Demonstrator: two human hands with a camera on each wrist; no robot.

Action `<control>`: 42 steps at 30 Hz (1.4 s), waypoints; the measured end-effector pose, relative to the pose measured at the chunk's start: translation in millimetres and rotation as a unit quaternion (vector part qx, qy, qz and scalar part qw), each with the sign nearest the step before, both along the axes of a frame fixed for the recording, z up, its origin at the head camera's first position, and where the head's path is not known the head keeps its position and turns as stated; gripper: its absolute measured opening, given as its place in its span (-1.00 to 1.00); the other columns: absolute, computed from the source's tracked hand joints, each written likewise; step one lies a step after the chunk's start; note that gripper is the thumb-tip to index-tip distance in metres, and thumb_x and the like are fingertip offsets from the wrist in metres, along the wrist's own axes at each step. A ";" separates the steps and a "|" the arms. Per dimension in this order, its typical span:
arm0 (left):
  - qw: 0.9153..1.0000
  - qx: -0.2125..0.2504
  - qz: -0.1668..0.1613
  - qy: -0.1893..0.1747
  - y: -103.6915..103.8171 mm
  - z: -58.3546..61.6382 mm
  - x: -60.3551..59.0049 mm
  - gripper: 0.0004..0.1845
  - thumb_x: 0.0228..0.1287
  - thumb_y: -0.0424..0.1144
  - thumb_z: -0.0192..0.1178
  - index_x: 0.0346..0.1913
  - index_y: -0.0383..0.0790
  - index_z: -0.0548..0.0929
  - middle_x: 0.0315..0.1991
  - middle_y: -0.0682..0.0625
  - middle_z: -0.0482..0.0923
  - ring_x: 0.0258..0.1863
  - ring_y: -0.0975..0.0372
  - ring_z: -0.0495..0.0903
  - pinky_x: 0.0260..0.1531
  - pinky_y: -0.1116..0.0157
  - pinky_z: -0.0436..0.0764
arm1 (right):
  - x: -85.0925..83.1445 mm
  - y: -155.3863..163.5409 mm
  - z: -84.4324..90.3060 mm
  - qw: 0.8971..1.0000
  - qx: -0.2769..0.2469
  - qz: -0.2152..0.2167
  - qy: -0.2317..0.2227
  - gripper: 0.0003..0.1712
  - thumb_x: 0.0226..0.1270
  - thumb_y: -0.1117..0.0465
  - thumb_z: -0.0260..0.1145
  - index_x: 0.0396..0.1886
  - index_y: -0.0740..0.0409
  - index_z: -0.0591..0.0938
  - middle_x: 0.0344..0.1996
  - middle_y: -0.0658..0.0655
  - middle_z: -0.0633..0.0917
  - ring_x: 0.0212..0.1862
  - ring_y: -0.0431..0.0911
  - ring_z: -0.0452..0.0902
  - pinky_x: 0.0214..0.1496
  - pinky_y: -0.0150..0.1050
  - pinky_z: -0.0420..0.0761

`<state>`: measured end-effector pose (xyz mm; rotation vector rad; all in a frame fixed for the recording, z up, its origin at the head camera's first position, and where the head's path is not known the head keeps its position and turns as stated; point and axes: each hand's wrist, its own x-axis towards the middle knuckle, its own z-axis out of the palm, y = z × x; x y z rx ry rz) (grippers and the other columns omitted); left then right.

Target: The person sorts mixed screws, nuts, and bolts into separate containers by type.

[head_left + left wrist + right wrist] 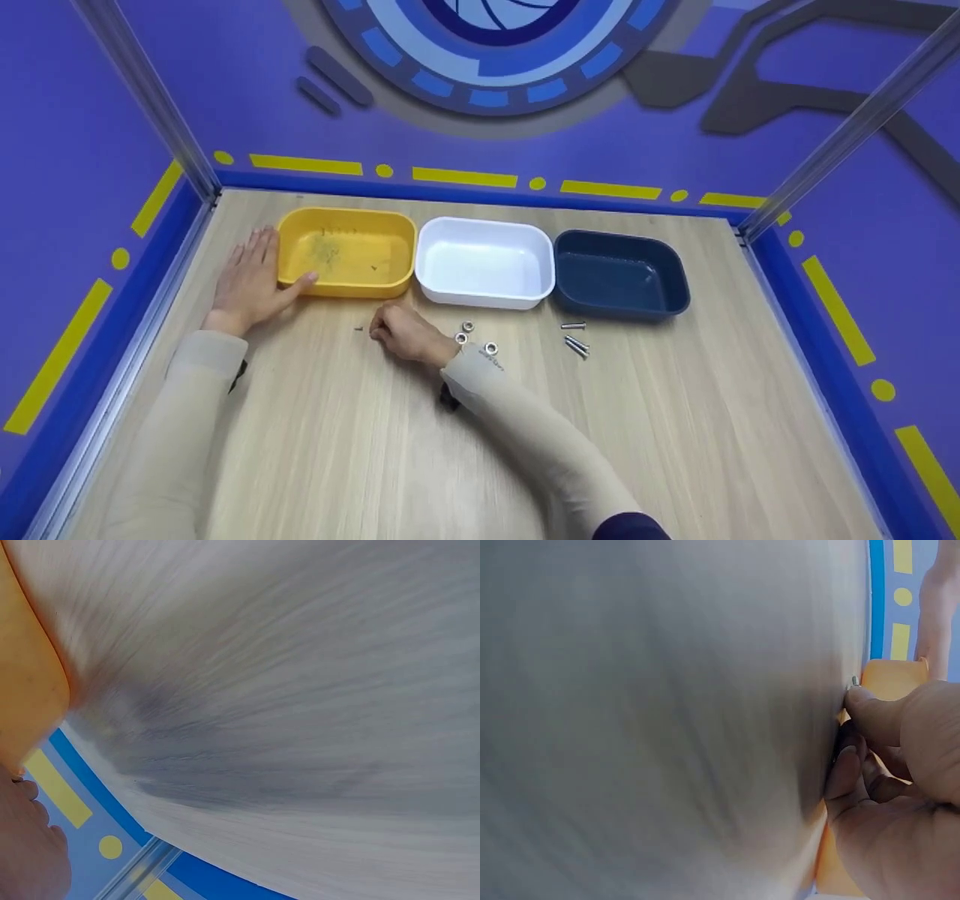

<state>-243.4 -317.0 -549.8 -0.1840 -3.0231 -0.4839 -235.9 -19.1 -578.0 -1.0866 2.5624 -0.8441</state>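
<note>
My left hand (251,279) lies flat on the wooden table (337,450), fingers straight, its thumb against the front left corner of the yellow bin (346,251). In the left wrist view only the edge of that hand (22,851) and the yellow bin's wall (26,682) show. My right hand (391,330) rests on the table just in front of the yellow bin, fingers curled down. A tiny screw (358,328) lies just left of its fingertips. The right wrist view shows the curled fingers (862,705) with the small screw (855,680) at the index tip, not gripped.
A white bin (484,262) and a dark blue bin (619,274) stand in a row right of the yellow one. Three nuts (468,326) lie by my right wrist, and a few bolts (576,345) lie in front of the blue bin. Blue walls ring the table.
</note>
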 end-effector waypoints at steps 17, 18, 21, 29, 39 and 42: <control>1.000 0.003 -0.004 -0.001 -0.7 0.0 0.1 0.23 0.47 0.49 -0.01 0.69 -0.51 -0.11 0.70 -0.46 -0.10 0.71 -0.30 -0.10 0.70 -0.25 -0.13 | -1.4 3.8 14.9 1.000 0.004 0.001 -0.011 -0.82 0.60 0.37 0.20 -0.16 0.21 0.74 -0.23 0.03 0.75 -0.20 -0.24 0.57 -0.07 -0.43 0.65; 1.000 0.004 -0.005 0.000 -0.6 0.2 0.3 0.23 0.47 0.49 0.00 0.69 -0.52 -0.10 0.70 -0.47 -0.09 0.70 -0.31 -0.09 0.70 -0.26 -0.12 | -1.8 4.4 16.5 1.000 0.000 0.002 -0.007 -0.82 0.61 0.37 0.21 -0.14 0.22 0.74 -0.21 0.04 0.76 -0.18 -0.24 0.59 -0.05 -0.43 0.66; 1.000 0.000 -0.006 0.005 -0.6 0.6 0.6 0.22 0.47 0.48 -0.01 0.68 -0.52 -0.07 0.70 -0.47 -0.07 0.70 -0.31 -0.07 0.70 -0.25 -0.10 | -3.4 5.2 21.1 1.000 -0.014 0.007 0.009 -0.83 0.62 0.35 0.23 -0.11 0.24 0.76 -0.18 0.08 0.80 -0.14 -0.20 0.66 -0.02 -0.43 0.68; 1.000 0.000 -0.006 0.002 0.2 2.1 0.8 0.22 0.48 0.49 -0.02 0.68 -0.53 -0.09 0.70 -0.48 -0.10 0.70 -0.31 -0.09 0.70 -0.26 -0.11 | -7.6 8.0 33.0 0.999 -0.044 0.013 0.025 -0.77 0.62 0.35 0.24 0.00 0.27 0.81 -0.09 0.12 0.85 -0.03 -0.14 0.75 0.08 -0.41 0.72; 1.000 0.003 0.002 -0.002 1.2 0.2 0.1 0.23 0.46 0.50 -0.01 0.69 -0.49 -0.10 0.71 -0.44 -0.11 0.72 -0.28 -0.11 0.71 -0.24 -0.12 | -19.3 9.0 50.0 0.998 -0.057 0.004 0.016 -0.77 0.58 0.39 0.26 0.01 0.27 0.82 -0.07 0.15 0.86 -0.07 -0.17 0.74 0.03 -0.41 0.73; 1.000 0.001 0.002 0.003 1.1 0.6 -0.3 0.23 0.45 0.50 0.00 0.69 -0.49 -0.08 0.71 -0.44 -0.09 0.71 -0.29 -0.09 0.70 -0.25 -0.10 | -24.1 8.6 53.8 0.997 -0.073 0.005 0.017 -0.79 0.57 0.38 0.30 -0.01 0.28 0.83 -0.09 0.14 0.86 -0.08 -0.15 0.73 0.02 -0.41 0.72</control>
